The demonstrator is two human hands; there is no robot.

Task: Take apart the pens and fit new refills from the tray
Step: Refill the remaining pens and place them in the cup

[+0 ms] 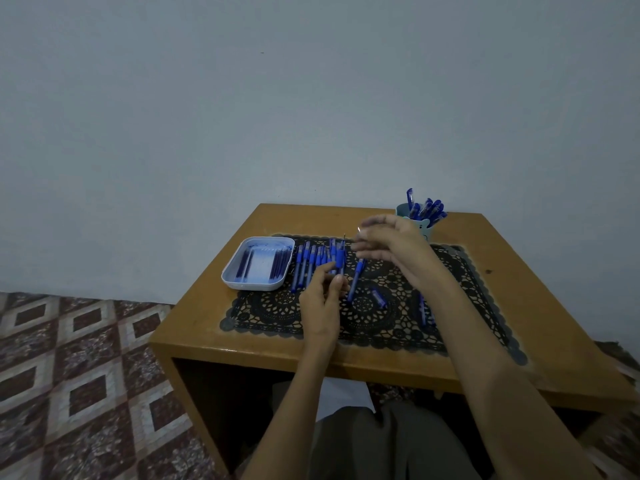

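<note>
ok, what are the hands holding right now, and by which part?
Left hand grips a blue pen by its lower barrel, tip pointing up. Right hand is blurred; something small glints at its fingertips, but what it is cannot be told.

Just right of the white tray (254,286) the left hand (322,303) grips a blue pen (338,259) (tip up); the right hand (394,242), blurred, hovers farther right.

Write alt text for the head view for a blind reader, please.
A person's left hand holds a blue pen above a lace mat on a wooden table; the blurred right hand hovers nearby. A refill tray sits left.
</note>
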